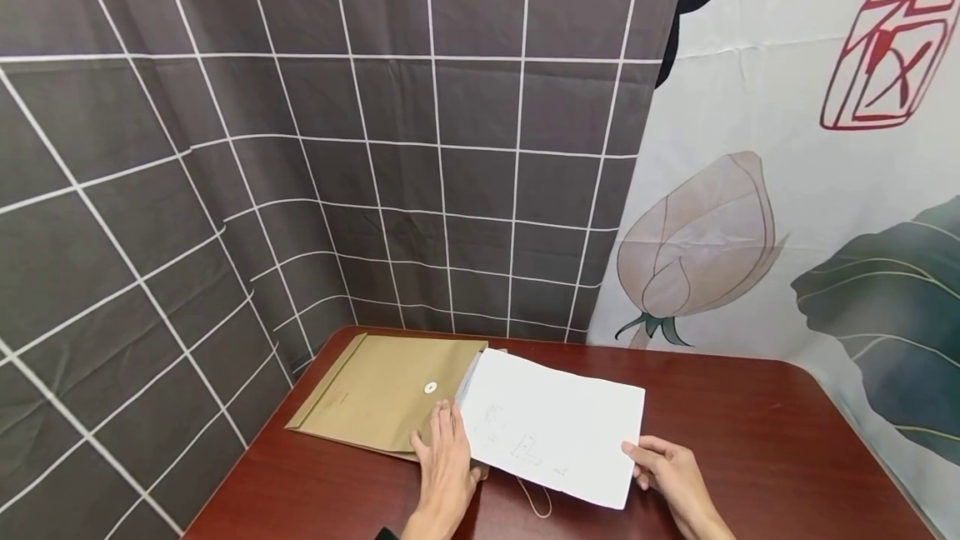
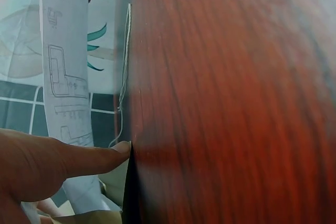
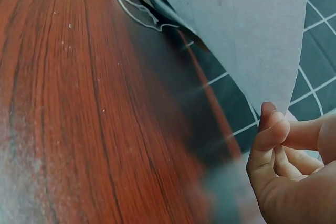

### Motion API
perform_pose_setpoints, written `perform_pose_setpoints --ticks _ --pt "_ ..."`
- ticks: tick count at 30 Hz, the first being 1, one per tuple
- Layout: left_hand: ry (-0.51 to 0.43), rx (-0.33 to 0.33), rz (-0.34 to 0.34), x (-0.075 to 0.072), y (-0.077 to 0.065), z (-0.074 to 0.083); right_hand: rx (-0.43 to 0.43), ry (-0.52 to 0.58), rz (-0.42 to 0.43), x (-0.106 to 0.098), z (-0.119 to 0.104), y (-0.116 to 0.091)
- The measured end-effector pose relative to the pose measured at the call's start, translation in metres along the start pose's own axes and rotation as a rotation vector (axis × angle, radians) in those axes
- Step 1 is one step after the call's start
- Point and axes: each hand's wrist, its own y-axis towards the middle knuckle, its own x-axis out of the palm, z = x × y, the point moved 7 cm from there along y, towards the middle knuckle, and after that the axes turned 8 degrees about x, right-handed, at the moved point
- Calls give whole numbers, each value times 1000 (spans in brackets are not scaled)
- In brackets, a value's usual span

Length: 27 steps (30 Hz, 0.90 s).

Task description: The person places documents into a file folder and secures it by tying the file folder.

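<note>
Right hand [image 1: 670, 471] pinches white paper sheet [image 1: 562, 419]; left hand [image 1: 446, 465] (thumb apart) presses brown paper envelope [image 1: 386, 386] near reddish worktop's [image 1: 750, 415] far-left corner.

Up at head height, one camera looks forward and down across the bench [image 1: 757, 432] to the checked cloth [image 1: 480, 107] beyond. The wrist cameras sit low and close, their pictures tipped sideways: one peers past the left hand [image 1: 444, 465] toward the right hand [image 1: 675, 477], the other past the right hand back at the left. All three views share the paper [image 1: 562, 419] and string [image 2: 126, 51].
</note>
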Motion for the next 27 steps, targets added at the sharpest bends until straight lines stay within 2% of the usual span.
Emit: perform_pose_setpoints --ticks 6,12,20,27 --pt "-27 4 -4 0 0 0 -11 -4 -3 4 -4 3" --pt "-10 9 -19 1 0 0 -37 -51 -16 11 -13 11" --pt "3 12 -30 0 1 0 -76 -123 -30 27 -31 20" --pt "10 9 -38 1 1 0 -85 -123 -52 42 -38 26"
